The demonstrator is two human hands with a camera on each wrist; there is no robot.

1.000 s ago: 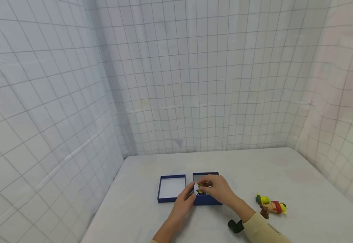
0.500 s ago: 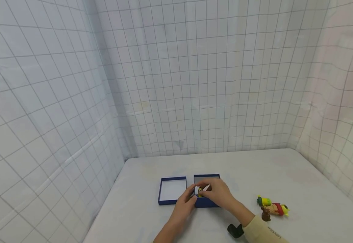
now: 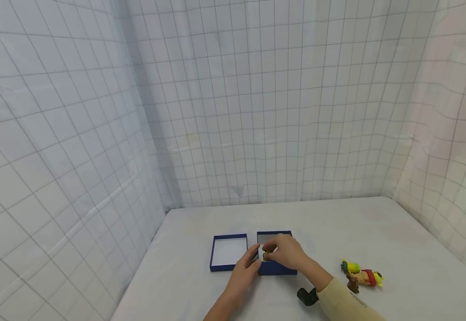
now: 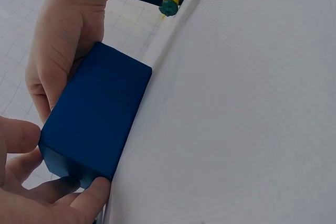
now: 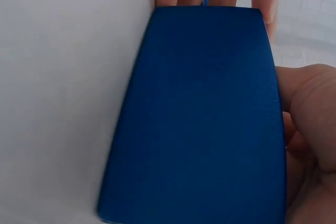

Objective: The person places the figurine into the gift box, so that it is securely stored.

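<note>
Right hand [image 3: 286,252] pinching a small yellow toy [image 3: 265,256] in its fingers, inside a blue box [image 3: 278,268], left hand [image 3: 244,273] with fingers spread on its side, well in from the worktop's [image 3: 176,267] far edge, toy hidden from both wrist views.

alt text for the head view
A person's right-hand grip pinches a small yellow toy at an open, rectangular blue box, the left-hand grip against its side. A shallow, blue-rimmed white tray sits left; yellow, red and brown toys and a dark L-shaped piece lie right.

Lab-like setting, curtained off: white grid-lined sheets [image 3: 233,111] hang on three sides round white table [image 3: 176,290].
</note>
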